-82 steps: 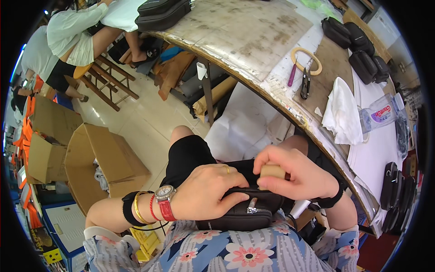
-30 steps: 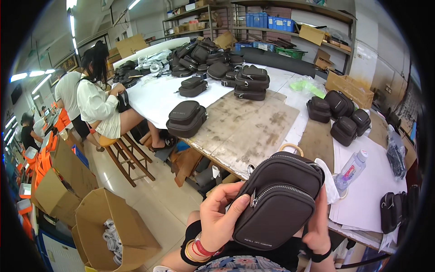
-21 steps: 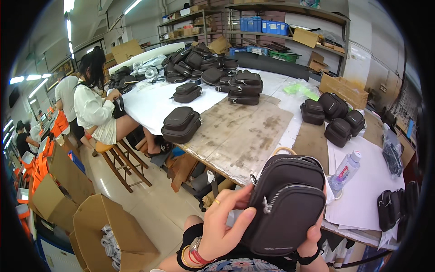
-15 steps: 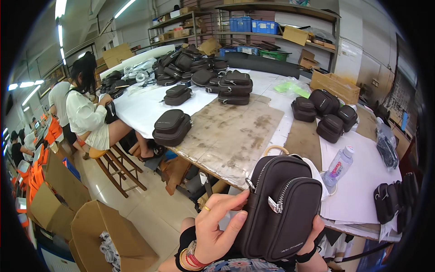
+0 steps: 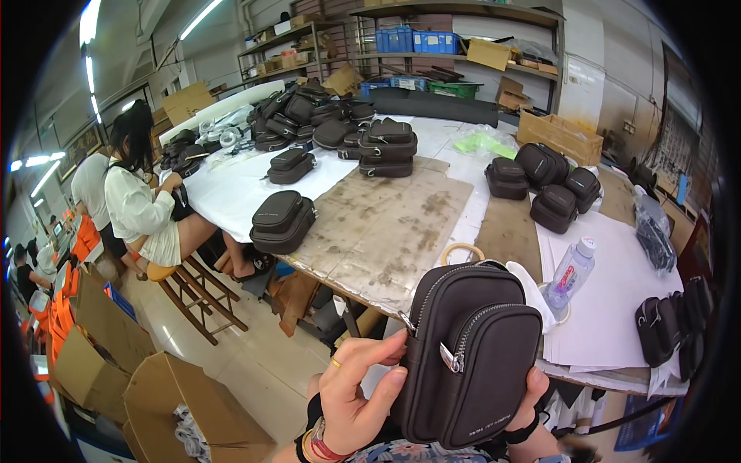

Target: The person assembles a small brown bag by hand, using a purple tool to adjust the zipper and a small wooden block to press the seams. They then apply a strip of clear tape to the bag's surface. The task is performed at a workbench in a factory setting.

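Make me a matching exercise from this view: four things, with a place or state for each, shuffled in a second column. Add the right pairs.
1. Zippered bag nearest the camera
2. Plastic bottle
3. Wooden stool
4. Nearest cardboard box

A. under the seated co-worker
B. open, pale coils inside
C. between the left hand and right hand
D. on the worktable

Pairs: 1-C, 2-D, 3-A, 4-B

Lit brightly, fairly evenly, by overexposed ceiling tubes [image 5: 90, 23], upper left. Streaked with glare on floor [image 5: 171, 339]; shadowed beneath table [image 5: 436, 135]. Sharp at held bag [image 5: 471, 351], glinting on zip pull [image 5: 450, 358]. Softened at far left. Bowed at edges, vignetted to black at rim.
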Tool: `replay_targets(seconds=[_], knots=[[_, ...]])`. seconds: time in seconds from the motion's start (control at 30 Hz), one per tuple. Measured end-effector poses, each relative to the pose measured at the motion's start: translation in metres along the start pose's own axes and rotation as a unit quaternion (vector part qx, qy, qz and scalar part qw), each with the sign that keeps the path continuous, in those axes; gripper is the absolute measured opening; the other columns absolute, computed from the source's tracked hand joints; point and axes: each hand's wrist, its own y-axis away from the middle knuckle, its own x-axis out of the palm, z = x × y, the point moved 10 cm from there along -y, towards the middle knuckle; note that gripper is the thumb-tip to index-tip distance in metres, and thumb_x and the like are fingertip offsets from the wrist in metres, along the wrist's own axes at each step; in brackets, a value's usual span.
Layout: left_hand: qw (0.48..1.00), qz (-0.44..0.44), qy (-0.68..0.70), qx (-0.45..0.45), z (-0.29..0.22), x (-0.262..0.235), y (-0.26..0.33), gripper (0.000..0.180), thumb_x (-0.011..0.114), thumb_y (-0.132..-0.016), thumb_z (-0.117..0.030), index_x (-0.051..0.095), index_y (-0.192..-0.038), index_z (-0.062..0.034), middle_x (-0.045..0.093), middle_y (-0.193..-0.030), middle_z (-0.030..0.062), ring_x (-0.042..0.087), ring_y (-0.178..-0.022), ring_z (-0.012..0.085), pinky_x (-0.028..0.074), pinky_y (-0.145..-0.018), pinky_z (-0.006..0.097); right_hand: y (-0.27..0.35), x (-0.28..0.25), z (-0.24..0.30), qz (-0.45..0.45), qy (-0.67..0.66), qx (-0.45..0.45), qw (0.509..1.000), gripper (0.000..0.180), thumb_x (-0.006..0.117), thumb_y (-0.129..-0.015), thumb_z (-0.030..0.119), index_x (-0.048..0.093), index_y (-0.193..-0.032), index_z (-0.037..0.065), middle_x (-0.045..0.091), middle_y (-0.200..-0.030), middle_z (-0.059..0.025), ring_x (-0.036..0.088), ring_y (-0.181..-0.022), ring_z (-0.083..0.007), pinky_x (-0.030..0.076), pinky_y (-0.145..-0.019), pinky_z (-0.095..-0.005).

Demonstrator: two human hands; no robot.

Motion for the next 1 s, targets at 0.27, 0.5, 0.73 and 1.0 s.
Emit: replay_targets(seconds=[0.27, 0.5, 0.73, 1.0], knots=[[1.0, -0.015, -0.004, -0.017, 0.002, -0.002, 0.002, 0.032, 0.067, -0.087, 0.0, 0.067, -0.119, 0.0001, 0.068, -0.098, 0.0101, 0.067, -0.086, 0.0154, 0.05, -0.076, 0.024, 0.003, 0.004, 0.007, 0.004, 0.011, -0.003, 1.0, 0.105, 0.066, -0.078, 0.061, 0.018, -0.149, 0.001, 0.041, -0.144, -0.0185, 0.049, -0.127, -0.0301, 0.045, -0.104, -0.0434], [1.0, -0.005, -0.021, -0.014, 0.001, -0.003, 0.002, 0.031, 0.066, -0.088, -0.001, 0.066, -0.119, 0.0016, 0.068, -0.103, 0.0122, 0.067, -0.089, 0.0169, 0.051, -0.08, 0.025, -0.006, 0.028, 0.032, 0.006, 0.052, -0.083, 0.995, 0.119, 0.073, -0.074, 0.058, 0.003, -0.154, 0.003, 0.033, -0.148, -0.0196, 0.044, -0.131, -0.0305, 0.042, -0.106, -0.0439], [0.982, 0.031, 0.079, -0.167, 0.044, 0.009, -0.004, 0.039, 0.067, -0.088, 0.0, 0.059, -0.126, 0.0042, 0.067, -0.117, 0.0146, 0.066, -0.103, 0.0212, 0.052, -0.089, 0.031, 0.014, 0.021, 0.021, -0.039, 0.184, -0.255, 0.949, 0.139, 0.085, -0.066, 0.047, -0.015, -0.152, 0.006, 0.022, -0.152, -0.0218, 0.034, -0.138, -0.0341, 0.032, -0.112, -0.0468], [0.959, 0.131, 0.178, -0.177, 0.052, 0.016, 0.002, 0.044, 0.069, -0.087, 0.0, 0.058, -0.129, 0.0027, 0.061, -0.128, 0.0126, 0.057, -0.119, 0.0193, 0.042, -0.103, 0.032, 0.047, 0.007, -0.02, 0.033, 0.42, -0.296, 0.857, 0.114, 0.072, -0.079, 0.045, -0.006, -0.152, 0.005, 0.021, -0.154, -0.0234, 0.039, -0.134, -0.0382, 0.031, -0.112, -0.0506]])
